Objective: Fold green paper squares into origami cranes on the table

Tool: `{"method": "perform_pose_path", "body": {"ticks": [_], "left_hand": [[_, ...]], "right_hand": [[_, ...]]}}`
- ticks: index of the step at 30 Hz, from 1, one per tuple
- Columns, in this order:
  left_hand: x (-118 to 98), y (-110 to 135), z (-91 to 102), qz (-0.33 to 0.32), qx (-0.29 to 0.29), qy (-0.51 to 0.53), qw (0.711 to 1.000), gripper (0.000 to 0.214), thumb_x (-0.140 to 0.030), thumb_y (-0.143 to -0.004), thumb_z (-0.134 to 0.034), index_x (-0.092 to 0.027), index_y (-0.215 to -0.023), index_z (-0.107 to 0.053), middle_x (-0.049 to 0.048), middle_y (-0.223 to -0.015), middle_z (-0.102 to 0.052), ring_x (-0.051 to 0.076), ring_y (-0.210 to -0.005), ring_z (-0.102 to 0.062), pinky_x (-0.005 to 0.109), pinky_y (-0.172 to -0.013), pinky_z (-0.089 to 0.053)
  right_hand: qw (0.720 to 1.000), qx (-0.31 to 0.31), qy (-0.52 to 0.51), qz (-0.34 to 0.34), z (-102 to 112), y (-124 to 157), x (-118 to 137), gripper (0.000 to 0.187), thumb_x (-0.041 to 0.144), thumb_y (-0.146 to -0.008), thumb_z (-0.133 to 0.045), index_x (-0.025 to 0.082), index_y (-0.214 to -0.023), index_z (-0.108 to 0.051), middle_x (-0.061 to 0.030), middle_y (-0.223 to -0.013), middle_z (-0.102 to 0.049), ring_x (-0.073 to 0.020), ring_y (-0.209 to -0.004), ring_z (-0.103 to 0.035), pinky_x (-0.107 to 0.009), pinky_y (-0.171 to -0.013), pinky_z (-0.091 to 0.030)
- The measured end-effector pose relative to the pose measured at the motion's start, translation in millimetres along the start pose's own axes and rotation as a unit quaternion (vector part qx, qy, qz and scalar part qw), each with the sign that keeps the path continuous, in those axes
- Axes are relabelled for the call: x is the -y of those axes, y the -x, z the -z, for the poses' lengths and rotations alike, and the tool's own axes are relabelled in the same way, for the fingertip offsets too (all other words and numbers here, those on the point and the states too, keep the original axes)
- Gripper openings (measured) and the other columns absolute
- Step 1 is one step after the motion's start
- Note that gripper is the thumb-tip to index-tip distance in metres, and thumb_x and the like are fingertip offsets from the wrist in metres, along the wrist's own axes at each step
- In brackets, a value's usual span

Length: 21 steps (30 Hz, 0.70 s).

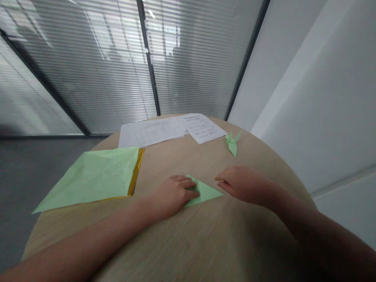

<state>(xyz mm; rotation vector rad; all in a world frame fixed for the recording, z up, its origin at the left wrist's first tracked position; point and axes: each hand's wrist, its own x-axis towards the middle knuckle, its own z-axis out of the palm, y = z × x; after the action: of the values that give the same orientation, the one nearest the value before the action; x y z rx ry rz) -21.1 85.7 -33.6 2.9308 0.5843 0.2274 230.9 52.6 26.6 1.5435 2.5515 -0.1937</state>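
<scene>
Forearms [88,239] come in over near edge of table [182,246]; L hand [173,194] flat, fingers slightly spread, on folded green triangle [210,192] approx mid-table, R hand [239,181] half-curled just off its R tip, thumb nr index, can't tell if pinching anything. Further L, big creased green sheet [100,174] on yellow pkt [136,172], one corner past L edge. Printed pgs [152,131] along far edge, folded green bird [232,145] just beside, twd far R edge.
</scene>
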Motion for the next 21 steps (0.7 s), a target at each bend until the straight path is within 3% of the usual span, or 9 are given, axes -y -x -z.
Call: {"method": "perform_pose_path", "body": {"ticks": [3,7,9,11,14,21], "left_hand": [[-0.9,-0.7,4.7,-0.015,-0.017,-0.026,0.999,0.028,-0.018,-0.093,-0.054,-0.022,-0.117,-0.068,0.0098,-0.114,-0.07,0.025,-0.105,-0.065,0.038,-0.092,-0.049],[1.0,-2.5,20.8,0.019,-0.02,0.0,1.0,0.024,-0.024,-0.096,-0.05,-0.021,-0.098,-0.073,0.0086,-0.095,-0.072,0.022,-0.091,-0.067,0.033,-0.084,-0.048],[5.9,-3.7,27.8,0.087,-0.023,0.005,0.996,0.025,-0.026,-0.095,-0.05,-0.021,-0.098,-0.074,0.0089,-0.095,-0.073,0.023,-0.091,-0.067,0.033,-0.082,-0.048],[11.9,-5.0,30.2,0.199,-0.044,0.012,0.979,0.024,-0.028,-0.092,-0.054,-0.022,-0.102,-0.075,0.0087,-0.099,-0.074,0.024,-0.09,-0.067,0.033,-0.08,-0.047],[16.3,-7.3,24.4,0.304,-0.032,0.035,0.951,0.03,-0.031,-0.089,-0.057,-0.021,-0.112,-0.074,0.0098,-0.096,-0.076,0.025,-0.084,-0.068,0.033,-0.074,-0.047],[-2.1,-8.2,2.1,0.345,-0.064,-0.023,0.936,0.039,-0.044,-0.092,-0.053,-0.017,-0.114,-0.071,0.0162,-0.11,-0.071,0.03,-0.101,-0.064,0.037,-0.084,-0.046]], "right_hand": [[0.999,-0.005,-0.033,0.0,1.6,-5.8,-2.9,0.03,0.028,-0.095,-0.049,0.017,-0.09,-0.077,-0.01,-0.09,-0.075,-0.0213,-0.085,-0.067,-0.029,-0.072,-0.041],[0.996,0.003,-0.084,-0.007,-9.3,-5.9,-2.1,0.028,0.03,-0.092,-0.052,0.021,-0.086,-0.077,-0.0066,-0.085,-0.076,-0.0211,-0.077,-0.067,-0.029,-0.063,-0.037],[0.995,-0.016,-0.1,-0.023,-16.2,-5.4,3.9,0.027,0.031,-0.093,-0.052,0.023,-0.093,-0.078,-0.0063,-0.088,-0.077,-0.0222,-0.08,-0.069,-0.029,-0.062,-0.038],[0.995,-0.04,-0.086,-0.041,-21.7,-5.2,12.6,0.026,0.032,-0.092,-0.053,0.024,-0.096,-0.078,-0.0075,-0.092,-0.077,-0.0236,-0.083,-0.07,-0.029,-0.065,-0.041],[0.994,-0.059,-0.066,-0.071,-26.0,-5.4,27.1,0.028,0.038,-0.092,-0.056,0.021,-0.1,-0.077,-0.0126,-0.096,-0.076,-0.0283,-0.088,-0.069,-0.034,-0.069,-0.044],[0.985,-0.085,-0.065,-0.132,-35.9,-7.4,46.1,0.028,0.038,-0.087,-0.063,0.016,-0.101,-0.073,-0.017,-0.105,-0.072,-0.0291,-0.093,-0.068,-0.035,-0.075,-0.045]]}}
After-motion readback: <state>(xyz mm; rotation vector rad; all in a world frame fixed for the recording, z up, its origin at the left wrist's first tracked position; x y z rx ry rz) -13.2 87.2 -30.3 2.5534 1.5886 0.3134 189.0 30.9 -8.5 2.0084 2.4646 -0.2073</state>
